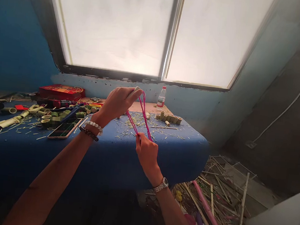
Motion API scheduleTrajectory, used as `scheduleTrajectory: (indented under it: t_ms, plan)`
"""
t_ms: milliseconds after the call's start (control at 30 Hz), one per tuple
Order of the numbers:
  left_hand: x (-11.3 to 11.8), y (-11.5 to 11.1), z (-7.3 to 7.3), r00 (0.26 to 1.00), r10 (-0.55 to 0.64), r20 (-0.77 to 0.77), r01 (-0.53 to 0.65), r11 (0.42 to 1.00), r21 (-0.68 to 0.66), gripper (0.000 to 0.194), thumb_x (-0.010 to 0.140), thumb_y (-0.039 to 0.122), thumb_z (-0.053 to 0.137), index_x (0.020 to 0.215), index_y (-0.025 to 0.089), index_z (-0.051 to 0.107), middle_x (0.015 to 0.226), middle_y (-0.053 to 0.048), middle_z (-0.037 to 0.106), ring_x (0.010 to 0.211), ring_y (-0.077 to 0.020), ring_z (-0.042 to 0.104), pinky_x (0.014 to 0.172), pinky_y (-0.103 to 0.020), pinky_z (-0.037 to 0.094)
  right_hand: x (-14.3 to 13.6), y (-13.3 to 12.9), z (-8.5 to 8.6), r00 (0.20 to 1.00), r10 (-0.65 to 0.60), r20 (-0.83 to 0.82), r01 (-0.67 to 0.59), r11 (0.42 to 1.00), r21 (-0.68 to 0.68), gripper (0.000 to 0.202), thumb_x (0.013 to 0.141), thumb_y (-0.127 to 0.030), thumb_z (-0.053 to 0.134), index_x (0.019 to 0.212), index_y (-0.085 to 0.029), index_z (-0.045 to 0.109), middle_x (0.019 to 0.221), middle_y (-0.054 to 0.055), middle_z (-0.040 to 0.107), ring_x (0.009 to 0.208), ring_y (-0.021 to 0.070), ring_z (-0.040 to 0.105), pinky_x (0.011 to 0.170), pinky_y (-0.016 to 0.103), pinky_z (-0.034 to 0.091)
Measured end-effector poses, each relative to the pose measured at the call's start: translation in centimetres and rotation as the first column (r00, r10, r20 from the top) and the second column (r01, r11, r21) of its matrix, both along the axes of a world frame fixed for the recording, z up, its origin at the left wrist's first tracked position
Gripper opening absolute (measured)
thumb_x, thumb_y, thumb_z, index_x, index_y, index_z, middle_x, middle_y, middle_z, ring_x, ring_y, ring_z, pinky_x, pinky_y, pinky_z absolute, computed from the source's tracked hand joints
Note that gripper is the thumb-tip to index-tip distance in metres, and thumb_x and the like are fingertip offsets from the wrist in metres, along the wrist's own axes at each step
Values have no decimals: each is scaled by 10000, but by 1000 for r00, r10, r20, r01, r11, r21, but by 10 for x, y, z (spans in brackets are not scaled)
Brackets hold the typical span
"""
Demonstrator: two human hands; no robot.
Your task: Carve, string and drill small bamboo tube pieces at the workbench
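Raised above the blue-covered table (186, 144), my left hand (120, 101) is closed around a short pale piece of bamboo (137, 89), mostly hidden by the fingers. Magenta cord (144, 113) hangs in loops from that piece. Lower and to the right, my right hand (147, 153) is closed on the lower part of the cord, which runs between both hands. Beyond the hands, several short bamboo tubes (175, 119) stand together, and one small piece (167, 123) lies in front of them.
A plastic bottle (161, 97) stands by the wall. On the left are a phone (65, 128), cut bamboo (14, 117), tools and a red box (60, 92). Shavings (133, 123) litter the table. Bamboo sticks (212, 200) cover the floor at the right.
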State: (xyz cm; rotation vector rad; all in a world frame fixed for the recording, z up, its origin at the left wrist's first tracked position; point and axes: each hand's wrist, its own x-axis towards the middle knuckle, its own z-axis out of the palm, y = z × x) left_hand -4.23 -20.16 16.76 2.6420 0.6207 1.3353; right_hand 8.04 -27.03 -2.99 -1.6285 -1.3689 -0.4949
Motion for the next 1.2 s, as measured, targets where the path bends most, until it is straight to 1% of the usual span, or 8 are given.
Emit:
scheduleTrajectory:
  t_ms: [267, 500, 567, 633, 767, 933, 1100, 1200]
  plan:
    - [-14, 19, 3, 993, 47, 110, -45, 999, -18, 449, 1000, 470, 418, 650, 228, 272, 561, 36, 276, 554, -128, 254, 558, -320, 221, 8, -36, -39, 972, 235, -20, -236, 970, -55, 422, 1118, -338, 328, 884, -198, 651, 610, 8, 631, 503, 131, 605, 527, 234, 294]
    - [-20, 24, 4, 987, 23, 160, -16, 999, -43, 474, 1002, 523, 417, 665, 232, 254, 575, 34, 271, 568, -132, 269, 565, -306, 269, 45, -135, -111, 970, 222, -101, -235, 963, -133, 365, 1049, -241, 399, 762, -220, 624, 725, 46, 646, 555, 153, 622, 549, 249, 474]
    - [-18, 21, 5, 989, -4, 150, 11, 999, -46, 472, 1004, 520, 417, 665, 233, 255, 582, 37, 259, 567, -128, 258, 556, -301, 256, 63, -170, -125, 962, 266, -63, -273, 922, -273, 248, 1000, -220, 481, 1007, -230, 728, 1008, 106, 735, 538, 143, 651, 519, 260, 522]
    - [-17, 19, 6, 994, -71, 78, 76, 995, -65, 467, 1004, 498, 431, 661, 231, 260, 590, 42, 243, 560, -119, 238, 538, -295, 225, 82, -199, -124, 953, 303, -5, -288, 900, -327, 348, 958, -209, 554, 1261, -274, 713, 1172, 131, 737, 532, 144, 676, 466, 255, 533]
    - [-12, 16, -1, 955, -276, -111, 249, 947, -204, 467, 1000, 489, 480, 656, 219, 317, 608, 53, 236, 541, -93, 214, 511, -272, 188, 104, -213, -77, 980, 198, -21, -199, 978, -58, 328, 983, -176, 549, 1224, -300, 735, 1059, 81, 759, 816, 191, 767, 673, 250, 618]
    - [1, 18, -27, 892, -373, -256, 298, 910, -287, 466, 909, 544, 634, 669, 194, 442, 599, 68, 298, 540, -81, 232, 510, -251, 195, 79, -141, 15, 943, 303, -141, -275, 943, 186, 255, 1021, -227, 554, 1219, -299, 697, 1041, 28, 744, 702, 125, 697, 640, 236, 603]
    - [4, 13, -39, 896, -191, -400, 173, 982, -81, 443, 827, 487, 745, 602, 181, 518, 554, 49, 423, 524, -90, 316, 526, -270, 208, 42, -51, 84, 882, 446, -156, -445, 895, 42, 503, 911, -435, 734, 1376, -285, 615, 1310, 100, 679, 1063, 245, 708, 885, 398, 618]
    - [-3, 9, -36, 906, -86, -415, 76, 996, -42, 442, 806, 535, 758, 604, 180, 589, 545, 36, 464, 515, -96, 342, 530, -278, 197, 39, -22, 102, 758, 554, -343, -606, 793, -60, 546, 913, -533, 710, 1358, -228, 624, 895, 55, 753, 779, 210, 728, 751, 372, 615]
